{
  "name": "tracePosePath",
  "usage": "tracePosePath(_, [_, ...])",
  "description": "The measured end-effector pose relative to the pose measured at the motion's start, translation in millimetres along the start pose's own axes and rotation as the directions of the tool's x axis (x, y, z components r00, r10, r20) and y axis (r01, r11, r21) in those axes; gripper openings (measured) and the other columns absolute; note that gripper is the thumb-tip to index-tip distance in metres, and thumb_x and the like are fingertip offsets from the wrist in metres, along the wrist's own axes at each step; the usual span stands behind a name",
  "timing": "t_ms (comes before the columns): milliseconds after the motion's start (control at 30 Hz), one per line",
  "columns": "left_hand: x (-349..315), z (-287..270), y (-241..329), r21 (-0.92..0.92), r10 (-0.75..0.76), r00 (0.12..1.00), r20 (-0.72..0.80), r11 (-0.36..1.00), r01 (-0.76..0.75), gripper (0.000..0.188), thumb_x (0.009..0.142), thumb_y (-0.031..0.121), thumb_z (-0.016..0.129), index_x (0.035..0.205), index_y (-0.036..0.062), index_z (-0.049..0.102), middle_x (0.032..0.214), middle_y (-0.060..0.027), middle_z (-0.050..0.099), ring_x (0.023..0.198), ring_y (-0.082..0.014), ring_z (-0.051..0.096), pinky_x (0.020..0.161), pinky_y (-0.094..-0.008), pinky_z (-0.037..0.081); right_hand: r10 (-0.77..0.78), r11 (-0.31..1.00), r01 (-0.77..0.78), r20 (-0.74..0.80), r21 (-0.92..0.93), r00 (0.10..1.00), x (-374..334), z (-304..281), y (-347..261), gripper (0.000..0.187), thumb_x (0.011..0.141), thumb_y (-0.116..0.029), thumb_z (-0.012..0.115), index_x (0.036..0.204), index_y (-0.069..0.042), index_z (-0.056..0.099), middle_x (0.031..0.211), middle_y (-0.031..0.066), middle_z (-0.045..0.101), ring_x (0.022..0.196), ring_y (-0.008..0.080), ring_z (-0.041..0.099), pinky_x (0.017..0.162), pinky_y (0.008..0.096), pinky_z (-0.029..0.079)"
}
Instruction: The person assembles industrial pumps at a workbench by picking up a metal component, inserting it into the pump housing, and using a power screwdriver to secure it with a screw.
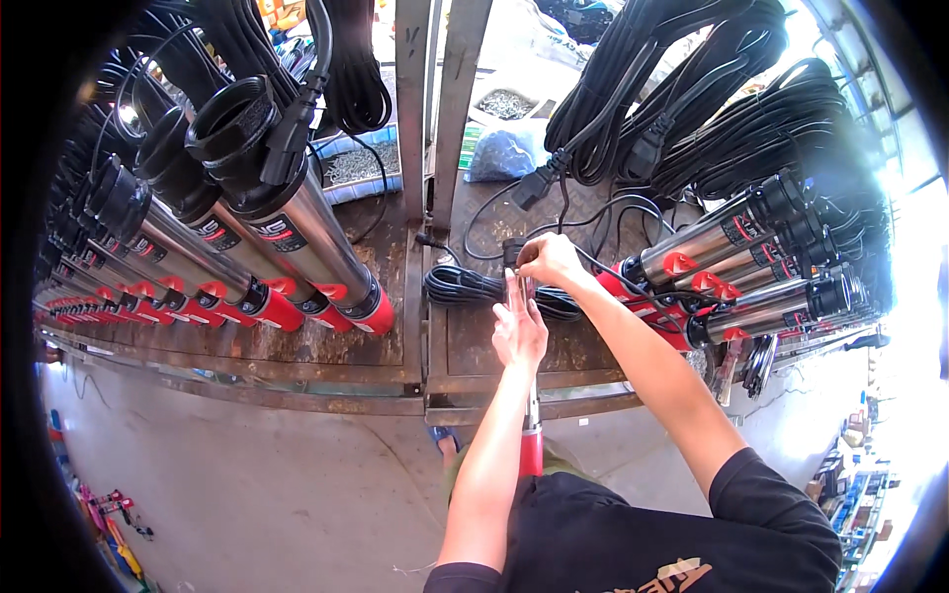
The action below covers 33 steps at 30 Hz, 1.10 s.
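A slim submersible pump point(532, 453) with a steel body and a red end leans between my arms, its upper part over the bench edge. My left hand point(519, 331) is around the steel body just below the top, fingers pointing up along it. My right hand point(552, 261) pinches the black cap point(513, 251) at the pump's upper end. My fingers partly hide the cap and the steel below it. A coil of black cable point(463, 285) lies on the bench behind my hands, and a loose black cable loops beside them.
Rows of steel pumps point(311, 247) with red ends stand at the left; more pumps point(712, 257) lean at the right. Thick black cable coils point(623, 89) hang above, one with a plug point(539, 183). A metal post point(445, 119) rises mid-bench. Behind are a screw tray point(361, 163) and a plastic bag point(506, 153).
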State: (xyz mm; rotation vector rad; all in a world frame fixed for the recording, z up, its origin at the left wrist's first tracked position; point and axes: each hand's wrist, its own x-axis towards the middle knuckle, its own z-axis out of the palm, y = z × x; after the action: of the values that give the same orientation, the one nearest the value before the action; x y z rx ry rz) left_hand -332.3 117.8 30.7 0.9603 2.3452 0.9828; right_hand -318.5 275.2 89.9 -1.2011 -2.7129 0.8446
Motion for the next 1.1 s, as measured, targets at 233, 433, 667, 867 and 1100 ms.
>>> tracePosePath(233, [1, -4, 2, 0.003, -0.005, 1.0, 0.027, 1.0, 0.005, 0.067, 0.104, 0.036, 0.046, 0.162, 0.0294, 0.014, 0.107, -0.0261, 0.057, 0.086, -0.0461, 0.066, 0.077, -0.0549, 0.054, 0.16, 0.91, -0.118, -0.074, 0.398, 0.984, -25, 8, 25, 0.033, 0.082, -0.033, 0.077, 0.094, -0.002, 0.078, 0.078, 0.011, 0.074, 0.068, 0.0203, 0.07, 0.067, 0.0328, 0.054])
tracePosePath(433, [1, -5, 5, 0.038, -0.01, 1.0, 0.021, 0.999, 0.009, 0.064, 0.103, 0.037, 0.047, 0.161, 0.0241, 0.022, 0.107, -0.0222, 0.056, 0.086, -0.0418, 0.067, 0.075, -0.0528, 0.055, 0.369, 0.47, -0.222, 0.039, 0.854, 0.928, -45, 30, 43, 0.024, 0.084, -0.024, 0.084, 0.093, -0.003, 0.075, 0.082, 0.0015, 0.072, 0.069, 0.0087, 0.063, 0.06, 0.0235, 0.05])
tracePosePath(667, [1, -1, 4, 0.031, -0.005, 1.0, 0.023, 1.0, 0.004, 0.063, 0.104, 0.039, 0.045, 0.161, 0.0243, 0.022, 0.106, -0.0243, 0.058, 0.085, -0.0445, 0.066, 0.076, -0.0534, 0.054, 0.159, 0.545, -0.019, -0.081, 0.838, 0.984, -41, 45, 48, 0.018, 0.086, -0.008, 0.075, 0.1, 0.002, 0.076, 0.087, 0.007, 0.075, 0.072, 0.0101, 0.068, 0.066, 0.0256, 0.055])
tracePosePath(867, [2, 1, 3, 0.045, 0.004, 1.0, 0.019, 0.999, -0.005, 0.065, 0.104, 0.039, 0.045, 0.162, 0.0265, 0.017, 0.108, -0.0242, 0.058, 0.087, -0.046, 0.066, 0.078, -0.0543, 0.053, 0.375, 0.657, -0.1, -0.209, 0.747, 0.903, -44, 64, 51, 0.03, 0.084, -0.024, 0.083, 0.098, 0.0, 0.071, 0.089, 0.0072, 0.072, 0.083, 0.0151, 0.067, 0.08, 0.0308, 0.055])
tracePosePath(1100, [3, 4, 3, 0.02, -0.025, 0.999, 0.041, 1.0, 0.024, 0.066, 0.104, 0.045, 0.044, 0.162, 0.0282, 0.018, 0.107, -0.0259, 0.059, 0.094, -0.0471, 0.064, 0.083, -0.0553, 0.05, 0.45, 0.111, -0.238, 0.165, 0.965, 0.878, -108, 87, 56, 0.034, 0.093, -0.037, 0.075, 0.104, -0.005, 0.069, 0.092, 0.0029, 0.07, 0.072, 0.0094, 0.061, 0.06, 0.0248, 0.047])
